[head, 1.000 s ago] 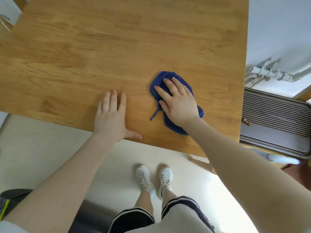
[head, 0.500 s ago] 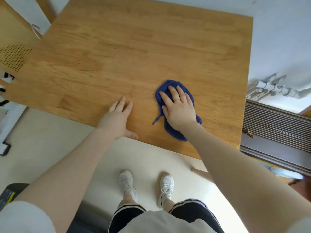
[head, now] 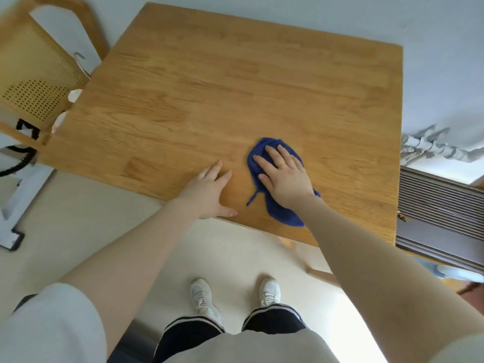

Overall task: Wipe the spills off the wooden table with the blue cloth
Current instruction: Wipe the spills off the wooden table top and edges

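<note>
The wooden table (head: 235,87) fills the upper middle of the head view. A crumpled blue cloth (head: 280,210) lies near its front right edge, a thin strand trailing to its left. My right hand (head: 284,176) presses flat on top of the cloth, fingers spread, a ring on one finger. My left hand (head: 209,191) rests flat on the bare wood just left of the cloth, thumb at the front edge, holding nothing. No spill shows on the wood.
A wooden chair (head: 39,82) with a perforated back stands at the table's left side. A ribbed radiator (head: 442,213) and wrapped pipes (head: 432,148) sit right of the table. My feet in white shoes (head: 235,294) stand on pale floor below the front edge.
The view has pulled back and shifted left, bringing in the chair and the table's far edge. My right hand stays pressed on the cloth; my left hand stays flat beside it.
</note>
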### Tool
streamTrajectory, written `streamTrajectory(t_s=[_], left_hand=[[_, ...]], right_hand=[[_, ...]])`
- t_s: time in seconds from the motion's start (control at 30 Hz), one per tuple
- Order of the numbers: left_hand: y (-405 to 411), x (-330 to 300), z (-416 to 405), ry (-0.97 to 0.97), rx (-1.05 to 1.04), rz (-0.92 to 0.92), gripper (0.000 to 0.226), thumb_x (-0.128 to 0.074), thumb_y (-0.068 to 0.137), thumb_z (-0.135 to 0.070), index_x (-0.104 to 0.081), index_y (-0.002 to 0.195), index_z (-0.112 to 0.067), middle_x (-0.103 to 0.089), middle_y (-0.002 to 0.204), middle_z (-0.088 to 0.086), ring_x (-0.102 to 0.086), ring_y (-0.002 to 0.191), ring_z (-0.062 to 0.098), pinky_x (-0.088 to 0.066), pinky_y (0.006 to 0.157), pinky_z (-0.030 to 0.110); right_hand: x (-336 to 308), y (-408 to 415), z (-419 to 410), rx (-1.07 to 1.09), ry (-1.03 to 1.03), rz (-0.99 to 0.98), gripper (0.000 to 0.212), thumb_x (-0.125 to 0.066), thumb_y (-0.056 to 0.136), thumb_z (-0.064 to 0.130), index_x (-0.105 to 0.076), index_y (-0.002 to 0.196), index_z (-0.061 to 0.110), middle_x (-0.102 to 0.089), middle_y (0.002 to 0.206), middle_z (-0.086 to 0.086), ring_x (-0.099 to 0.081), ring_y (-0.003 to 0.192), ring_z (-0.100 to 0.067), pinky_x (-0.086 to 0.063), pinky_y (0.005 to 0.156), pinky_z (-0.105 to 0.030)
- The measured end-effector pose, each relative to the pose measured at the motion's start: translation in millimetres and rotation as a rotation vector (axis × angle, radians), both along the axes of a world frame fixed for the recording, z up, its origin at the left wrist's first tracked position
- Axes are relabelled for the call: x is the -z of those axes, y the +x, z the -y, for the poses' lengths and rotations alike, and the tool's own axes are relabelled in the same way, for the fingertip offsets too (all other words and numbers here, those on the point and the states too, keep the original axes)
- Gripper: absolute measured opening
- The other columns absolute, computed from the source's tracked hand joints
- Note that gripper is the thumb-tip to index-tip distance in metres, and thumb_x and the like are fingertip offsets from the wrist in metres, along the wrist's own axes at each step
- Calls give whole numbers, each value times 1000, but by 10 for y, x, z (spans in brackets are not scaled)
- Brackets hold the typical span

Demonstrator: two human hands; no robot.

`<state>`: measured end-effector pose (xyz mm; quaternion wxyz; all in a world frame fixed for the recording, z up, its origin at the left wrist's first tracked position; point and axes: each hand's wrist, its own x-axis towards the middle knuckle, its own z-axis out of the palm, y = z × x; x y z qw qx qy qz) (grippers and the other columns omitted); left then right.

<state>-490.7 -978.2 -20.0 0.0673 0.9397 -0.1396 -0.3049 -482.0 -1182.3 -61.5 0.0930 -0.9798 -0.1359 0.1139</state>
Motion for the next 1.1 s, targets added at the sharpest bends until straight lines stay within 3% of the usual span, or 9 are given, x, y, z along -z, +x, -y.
streamTrajectory(t_s=[0.13,0.27,0.33,0.47,0.63,0.7,0.9,1.0,1.1], left_hand=[[100,-74,-332,-93,-67,-61,95,-64,80,-52,-7,150,-23,11,158,-3,7,145,20,-8,116,35],[229,-59,-655,-43,-20,3,88,-62,82,-51,-13,150,-26,11,158,-2,7,145,22,-9,117,37],[293,-63,-758,-47,19,12,78,-59,84,-50,-20,148,-31,11,158,-2,7,145,22,-9,117,40],[390,-50,-866,-72,79,69,77,-58,85,-49,-18,148,-33,12,158,-4,5,145,22,-10,115,43],[461,15,-1066,-29,71,90,89,-58,84,-52,-6,150,-24,6,158,-3,3,145,21,-12,116,42],[475,26,-1158,-11,88,81,90,-57,84,-52,-4,150,-22,1,159,0,1,145,21,-13,115,41],[627,65,-1368,74,66,134,98,-59,79,-58,0,150,-26,14,158,1,4,145,24,-9,117,42],[669,146,-1408,77,5,112,105,-58,73,-66,5,149,-30,16,157,-1,7,145,23,-6,118,42],[666,195,-1430,65,20,132,106,-54,70,-71,6,148,-32,16,157,-2,7,145,23,-4,117,42]], right_hand=[[67,-140,-396,268,31,57,47,-27,99,42,-25,144,30,-14,155,-5,-4,143,-26,-8,114,-41],[128,-616,-831,83,29,128,48,-27,93,43,-47,133,27,-44,141,-10,-36,133,-32,-29,107,-45],[133,-663,-865,27,29,92,47,-28,92,42,-50,130,28,-48,138,-8,-41,130,-31,-33,104,-46],[122,-119,-696,98,43,96,52,-19,92,46,-41,137,30,-34,148,-4,-25,139,-27,-24,110,-43],[84,307,-715,345,-16,72,47,-27,99,39,-22,145,28,-12,156,-4,-3,143,-25,-9,114,-40],[99,127,-859,367,-12,95,49,-27,98,41,-24,145,26,-16,155,-8,-6,143,-28,-12,113,-42],[136,-336,-1102,64,-7,142,47,-32,91,38,-48,132,22,-46,139,-12,-39,130,-34,-33,105,-47],[148,-47,-1005,46,-14,159,47,-31,91,37,-47,133,24,-44,141,-10,-37,132,-32,-31,106,-46],[111,346,-1011,233,-18,154,48,-27,95,39,-38,139,23,-32,149,-10,-22,139,-31,-24,111,-46]])
